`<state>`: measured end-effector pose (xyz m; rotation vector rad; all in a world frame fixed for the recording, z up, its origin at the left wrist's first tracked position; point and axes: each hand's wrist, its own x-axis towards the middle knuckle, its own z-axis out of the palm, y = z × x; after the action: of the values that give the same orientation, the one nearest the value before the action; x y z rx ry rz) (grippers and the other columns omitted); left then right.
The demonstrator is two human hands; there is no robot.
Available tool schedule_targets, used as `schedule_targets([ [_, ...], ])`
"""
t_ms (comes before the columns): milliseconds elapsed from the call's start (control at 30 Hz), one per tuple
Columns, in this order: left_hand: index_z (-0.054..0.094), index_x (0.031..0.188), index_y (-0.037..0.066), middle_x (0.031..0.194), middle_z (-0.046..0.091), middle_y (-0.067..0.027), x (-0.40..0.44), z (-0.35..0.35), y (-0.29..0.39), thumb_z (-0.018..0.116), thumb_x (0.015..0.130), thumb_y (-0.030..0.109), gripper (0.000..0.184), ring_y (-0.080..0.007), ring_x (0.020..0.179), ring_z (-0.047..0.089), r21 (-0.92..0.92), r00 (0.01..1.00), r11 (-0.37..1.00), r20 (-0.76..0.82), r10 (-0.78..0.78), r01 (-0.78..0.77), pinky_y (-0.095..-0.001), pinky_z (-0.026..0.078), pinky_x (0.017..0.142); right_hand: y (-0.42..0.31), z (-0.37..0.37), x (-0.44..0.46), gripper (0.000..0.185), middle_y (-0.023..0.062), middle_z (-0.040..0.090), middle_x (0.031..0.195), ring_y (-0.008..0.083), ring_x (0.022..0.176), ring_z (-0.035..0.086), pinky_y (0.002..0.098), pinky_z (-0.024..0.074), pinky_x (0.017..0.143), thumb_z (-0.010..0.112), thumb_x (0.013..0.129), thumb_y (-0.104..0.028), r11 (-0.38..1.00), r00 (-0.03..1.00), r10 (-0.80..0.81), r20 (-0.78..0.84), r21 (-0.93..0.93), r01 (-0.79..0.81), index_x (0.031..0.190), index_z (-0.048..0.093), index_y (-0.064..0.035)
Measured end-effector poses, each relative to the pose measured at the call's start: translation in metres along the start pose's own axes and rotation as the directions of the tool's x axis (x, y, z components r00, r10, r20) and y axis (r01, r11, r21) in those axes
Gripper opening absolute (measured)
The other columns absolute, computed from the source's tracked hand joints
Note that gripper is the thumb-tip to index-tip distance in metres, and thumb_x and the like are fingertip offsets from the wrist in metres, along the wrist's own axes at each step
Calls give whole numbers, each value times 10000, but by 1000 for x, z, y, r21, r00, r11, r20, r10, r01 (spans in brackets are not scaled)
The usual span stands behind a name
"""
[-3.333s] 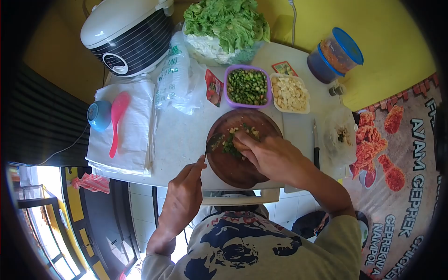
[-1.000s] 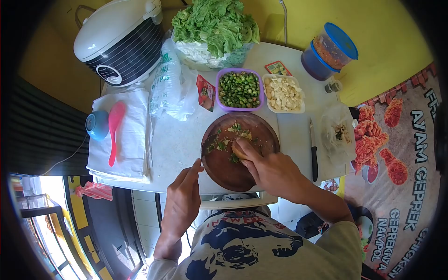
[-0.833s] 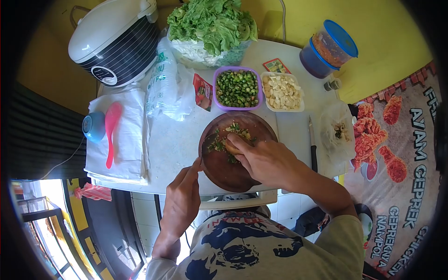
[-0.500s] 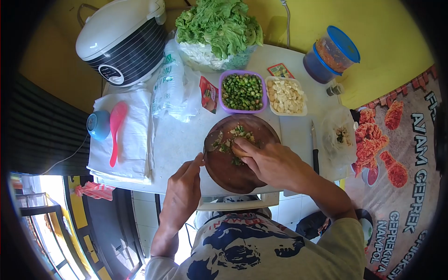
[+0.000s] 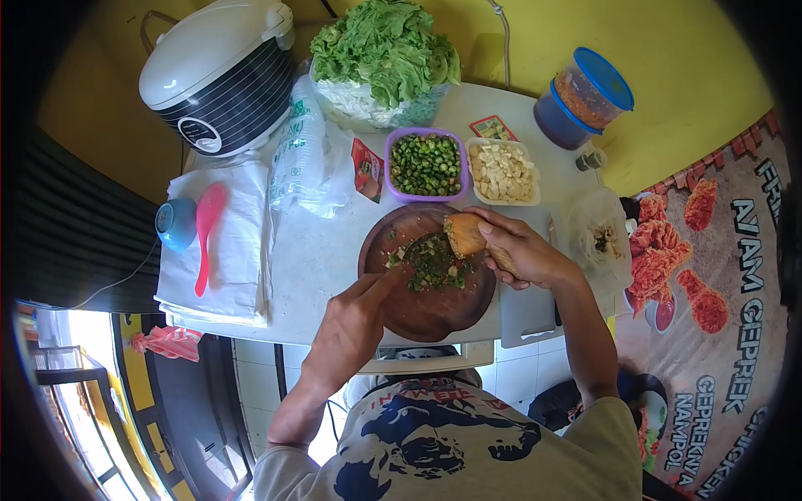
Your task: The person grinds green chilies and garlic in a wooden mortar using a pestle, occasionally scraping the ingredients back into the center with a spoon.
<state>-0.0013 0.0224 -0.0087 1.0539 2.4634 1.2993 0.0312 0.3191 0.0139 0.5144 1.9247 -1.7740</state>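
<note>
A round wooden mortar [image 5: 401,309] lies at the table's front, with crushed green chili and pale bits [image 5: 439,271] in it. My right hand [image 5: 526,255] is closed round a wooden pestle [image 5: 465,235], its broad end tilted up over the mortar's right side and dotted with crumbs. Over the mortar's left side, my left hand [image 5: 355,321] is closed on a dark spoon, whose bowl is among the crushed bits and hard to make out. Behind the mortar stand a purple tub of cut green chilies [image 5: 426,164] and a white tub of peeled garlic [image 5: 504,171].
A rice cooker [image 5: 219,79], plastic-wrapped cups [image 5: 301,159] and a container of lettuce [image 5: 384,58] stand at the back. Left are white sheets [image 5: 238,250], a pink rice paddle [image 5: 206,234] and a blue bowl [image 5: 175,224]. Right are blue-lidded containers [image 5: 585,96], a white board [image 5: 525,309] and a plastic bag [image 5: 601,238].
My right hand has lifted the pestle and moved right, tilting its end up. My left hand has moved right over the mortar with the spoon, and the crushed bits sit more toward its middle.
</note>
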Motion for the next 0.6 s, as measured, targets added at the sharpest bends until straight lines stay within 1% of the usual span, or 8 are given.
schedule_targets([
  [100,650,1359,-39,1130,735,-230,-19,-4,6,527,958,-135,430,-399,965,746,-15,999,1000,-40,-11,10,-409,581,818,0,7,9,600,-16,479,743,57,512,419,218,334,412,445,1136,-487,998,998,29,56,59,-33,1652,353,-193],
  [200,651,1377,-30,1136,746,-215,-32,-13,8,530,969,-134,438,-340,943,756,-35,992,994,-61,-108,106,-374,580,806,11,20,22,589,68,583,759,153,519,562,311,431,421,476,1131,-443,994,996,-15,88,-103,24,1646,362,-181],
  [233,650,1382,-25,1134,751,-210,-35,-16,7,529,978,-130,435,-317,932,756,-33,987,991,-92,-134,131,-363,576,796,33,29,35,572,136,646,842,240,570,630,372,477,465,510,1117,-398,779,872,-490,7,-444,442,1630,382,-178],
  [267,650,1388,-20,1132,756,-205,-38,-17,7,527,987,-126,433,-294,921,755,-32,979,987,-123,-162,159,-353,572,787,47,39,41,559,204,709,925,328,620,698,434,524,510,543,1104,-352,303,532,-839,109,-719,625,1614,402,-174],
  [300,650,1388,-20,1132,756,-205,-40,-18,7,527,987,-126,433,-294,921,755,-34,978,985,-123,-170,167,-353,572,787,36,52,29,559,204,709,925,328,620,698,434,524,510,543,1104,-352,306,537,-836,112,-716,627,1614,402,-174],
  [367,655,1385,-13,1134,758,-202,-42,-18,6,524,997,-121,423,-283,905,753,-22,965,977,-155,-211,210,-356,570,776,-1,74,-5,553,314,716,1005,469,772,725,556,561,630,571,1072,-273,473,916,-395,73,-838,271,1589,418,-146],
  [400,655,1385,-13,1134,758,-202,-43,-18,7,524,997,-121,423,-283,905,753,-22,964,976,-154,-216,215,-356,570,776,1,80,-7,530,298,709,812,481,689,706,558,563,611,619,1031,-223,364,851,-518,89,-877,314,1521,479,-80],
  [600,611,1400,-62,1161,726,-247,-37,-23,10,535,942,-155,473,-399,989,762,-8,954,957,-85,-289,289,-416,609,804,-29,80,2,466,243,688,703,440,632,712,535,569,587,602,1036,-246,330,931,-327,163,-904,274,1461,515,-74],
])
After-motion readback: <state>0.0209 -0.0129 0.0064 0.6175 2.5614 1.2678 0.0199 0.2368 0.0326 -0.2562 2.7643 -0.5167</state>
